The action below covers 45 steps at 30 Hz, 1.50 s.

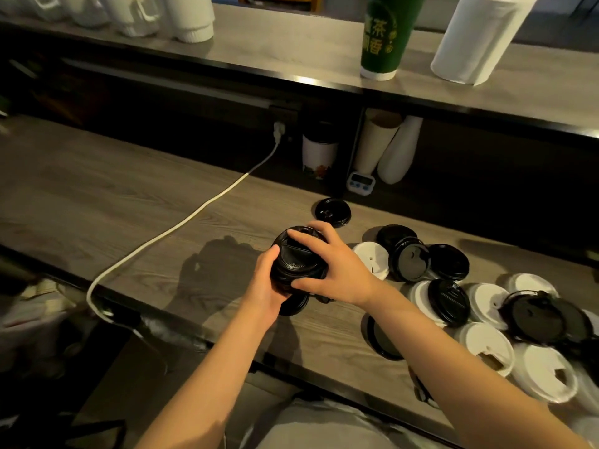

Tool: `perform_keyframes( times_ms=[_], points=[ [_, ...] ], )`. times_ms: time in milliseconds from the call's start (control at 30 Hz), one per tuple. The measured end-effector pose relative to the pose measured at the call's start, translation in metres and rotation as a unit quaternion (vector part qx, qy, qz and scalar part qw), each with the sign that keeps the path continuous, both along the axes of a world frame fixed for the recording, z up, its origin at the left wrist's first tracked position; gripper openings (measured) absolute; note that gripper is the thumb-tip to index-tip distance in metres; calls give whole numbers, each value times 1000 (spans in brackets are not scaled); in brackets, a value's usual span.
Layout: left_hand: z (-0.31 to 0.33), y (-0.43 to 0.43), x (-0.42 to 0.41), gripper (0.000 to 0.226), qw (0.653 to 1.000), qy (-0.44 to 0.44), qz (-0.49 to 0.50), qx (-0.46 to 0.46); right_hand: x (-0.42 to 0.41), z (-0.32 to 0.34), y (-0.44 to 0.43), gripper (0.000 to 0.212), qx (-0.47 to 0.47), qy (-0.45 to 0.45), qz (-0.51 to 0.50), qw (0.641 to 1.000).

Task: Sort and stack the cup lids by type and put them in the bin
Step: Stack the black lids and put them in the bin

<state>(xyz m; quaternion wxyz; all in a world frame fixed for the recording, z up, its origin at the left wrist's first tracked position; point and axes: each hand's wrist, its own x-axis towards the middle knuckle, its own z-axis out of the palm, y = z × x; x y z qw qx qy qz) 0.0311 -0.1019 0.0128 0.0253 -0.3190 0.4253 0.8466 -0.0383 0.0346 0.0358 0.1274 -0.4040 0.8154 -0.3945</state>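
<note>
Both my hands hold a stack of black cup lids (296,260) just above the wooden counter (129,202). My left hand (267,286) grips the stack from below and the left side. My right hand (334,264) curls over its top and right side. A single black lid (332,212) lies behind the stack. To the right, a loose heap mixes black lids (449,298) and white lids (486,345), several overlapping. No bin is in view.
A white power cable (181,225) runs across the counter to a socket (279,129). Paper cups (382,147), a small timer (361,183) and a printed cup (319,153) stand under the raised shelf (291,50), which carries a green cup (385,34) and a paper roll (476,37).
</note>
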Motion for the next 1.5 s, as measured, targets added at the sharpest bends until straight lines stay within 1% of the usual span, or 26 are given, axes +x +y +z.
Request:
perform_keyframes(
  times_ms=[67,100,133,167,200,233,267,300,333,400,433,500,567,633,767,867,933,1000,1100,1167,1233,1333,1400,1500],
  points=[
    [2,1,1,46,1000,-2,-8,-19,3,-2,3,81,8,-1,6,1000],
    [2,2,1,45,1000,-3,-12,-24,5,-3,3,83,1,-18,4,1000],
    [2,3,1,45,999,-4,-15,-29,8,-2,3,83,-21,-61,-4,998],
    [2,4,1,45,999,-6,-14,-40,11,0,2,80,-55,-131,-24,990],
    [3,6,2,46,998,-7,-10,-54,15,4,0,73,-105,-218,-61,968],
    [4,9,1,46,998,-9,-4,-65,17,5,-2,65,-154,-291,-111,938],
    [4,12,0,45,997,-9,-2,-75,18,6,-5,56,-189,-339,-166,907],
    [6,15,0,42,996,-5,-7,-86,17,5,-7,50,-193,-350,-212,892],
    [9,19,-1,38,995,0,-14,-97,17,3,-9,46,-179,-343,-239,891],
    [14,28,-2,25,994,14,-28,-106,17,3,-8,42,-148,-328,-251,899],
    [15,32,-3,19,994,16,-33,-106,17,2,-5,41,-142,-324,-252,901],
    [18,39,-7,15,994,17,-52,-99,16,3,6,39,-148,-319,-263,899],
    [19,50,-14,16,993,20,-74,-91,17,6,23,34,-186,-330,-288,880],
    [22,65,-22,20,992,20,-100,-76,18,8,44,24,-220,-323,-325,861],
    [31,110,-42,24,986,24,-155,-56,16,18,91,21,-222,-258,-389,856],
    [40,147,-52,25,979,49,-189,-59,17,29,128,12,-254,-251,-422,834],
    [47,170,-55,24,974,69,-206,-66,20,35,152,12,-268,-235,-438,825],
    [54,193,-58,23,970,91,-213,-73,22,42,176,15,-279,-241,-448,815],
    [69,231,-60,22,959,125,-242,-82,24,48,219,27,-269,-257,-467,802],
    [78,262,-62,22,949,139,-274,-76,28,53,251,31,-268,-263,-479,793],
    [86,297,-64,22,939,146,-302,-74,31,60,285,30,-281,-256,-492,783],
    [95,354,-66,25,928,146,-332,-85,35,73,339,21,-306,-234,-506,771],
    [99,391,-65,22,925,139,-344,-86,40,78,374,18,-313,-219,-516,767],
    [101,440,-64,24,918,144,-358,-91,45,79,422,22,-305,-200,-523,770]
  ],
)
